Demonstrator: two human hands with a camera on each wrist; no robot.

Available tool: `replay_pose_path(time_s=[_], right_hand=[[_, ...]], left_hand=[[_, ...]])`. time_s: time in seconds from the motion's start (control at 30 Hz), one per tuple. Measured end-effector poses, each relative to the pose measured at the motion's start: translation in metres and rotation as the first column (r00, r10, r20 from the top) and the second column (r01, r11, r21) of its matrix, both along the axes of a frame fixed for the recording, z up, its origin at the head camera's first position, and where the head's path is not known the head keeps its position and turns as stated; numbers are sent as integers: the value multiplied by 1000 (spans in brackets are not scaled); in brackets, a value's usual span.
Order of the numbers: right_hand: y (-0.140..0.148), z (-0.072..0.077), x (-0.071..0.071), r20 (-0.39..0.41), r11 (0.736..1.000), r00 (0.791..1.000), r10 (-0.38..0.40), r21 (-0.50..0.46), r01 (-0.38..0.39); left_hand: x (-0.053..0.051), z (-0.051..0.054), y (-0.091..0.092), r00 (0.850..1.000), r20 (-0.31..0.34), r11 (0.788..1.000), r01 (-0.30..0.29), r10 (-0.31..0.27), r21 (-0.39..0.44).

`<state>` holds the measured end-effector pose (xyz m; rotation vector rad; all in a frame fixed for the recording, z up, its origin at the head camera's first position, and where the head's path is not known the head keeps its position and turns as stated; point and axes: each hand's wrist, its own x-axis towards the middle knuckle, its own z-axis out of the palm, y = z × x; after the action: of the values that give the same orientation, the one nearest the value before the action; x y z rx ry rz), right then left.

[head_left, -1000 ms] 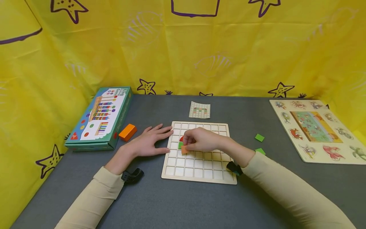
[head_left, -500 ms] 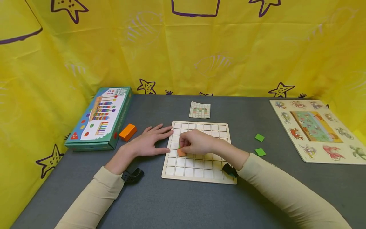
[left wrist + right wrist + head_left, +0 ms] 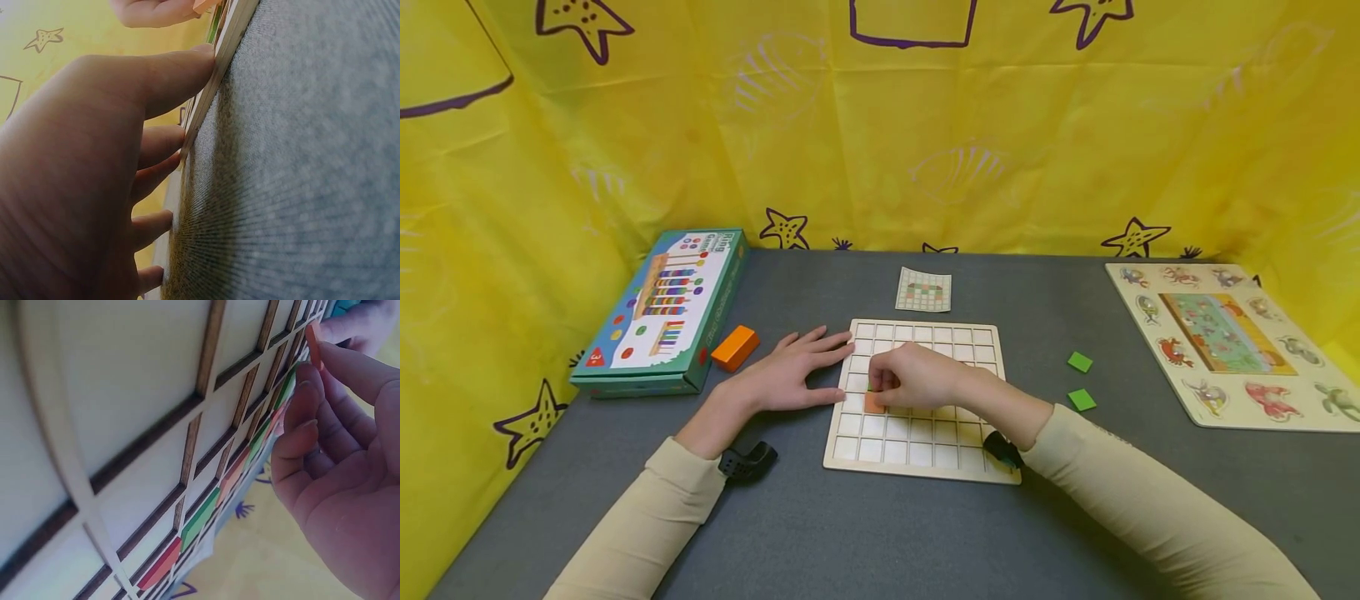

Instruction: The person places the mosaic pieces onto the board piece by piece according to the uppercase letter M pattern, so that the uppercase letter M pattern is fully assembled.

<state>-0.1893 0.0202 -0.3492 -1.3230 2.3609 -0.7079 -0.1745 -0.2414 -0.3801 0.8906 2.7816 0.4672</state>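
Observation:
My right hand (image 3: 913, 377) pinches a small orange square tile (image 3: 874, 403) over the left part of the wooden grid board (image 3: 925, 475). In the right wrist view that orange tile (image 3: 314, 347) stands tilted between thumb and fingers, at the grid. Beyond it a row of tiles lies in the cells, among them a green tile (image 3: 200, 519) and a red tile (image 3: 161, 565); in the head view my right hand hides most of this row. With fingers spread, my left hand (image 3: 790, 372) rests at the board's left edge, its fingertips touching the frame.
Two green tiles (image 3: 1082, 400) lie right of the board. Behind it is a pattern card (image 3: 923, 290). An orange block (image 3: 735, 348) sits beside a game box (image 3: 658, 308) at left. A picture puzzle board (image 3: 1232, 400) lies far right, and a yellow curtain (image 3: 880, 167) hangs behind.
My right hand has moved slightly left and toward me with the orange tile, which now appears squarer to its cell. My left hand has stayed in place.

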Motion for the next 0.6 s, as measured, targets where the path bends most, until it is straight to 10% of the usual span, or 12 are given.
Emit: replay_pose_path(time_s=[0.6], right_hand=[[20,14,-4,72,998,997,-32,-46,35]], left_hand=[[-1,0,1,1000,0,1000,2,-2,-16]])
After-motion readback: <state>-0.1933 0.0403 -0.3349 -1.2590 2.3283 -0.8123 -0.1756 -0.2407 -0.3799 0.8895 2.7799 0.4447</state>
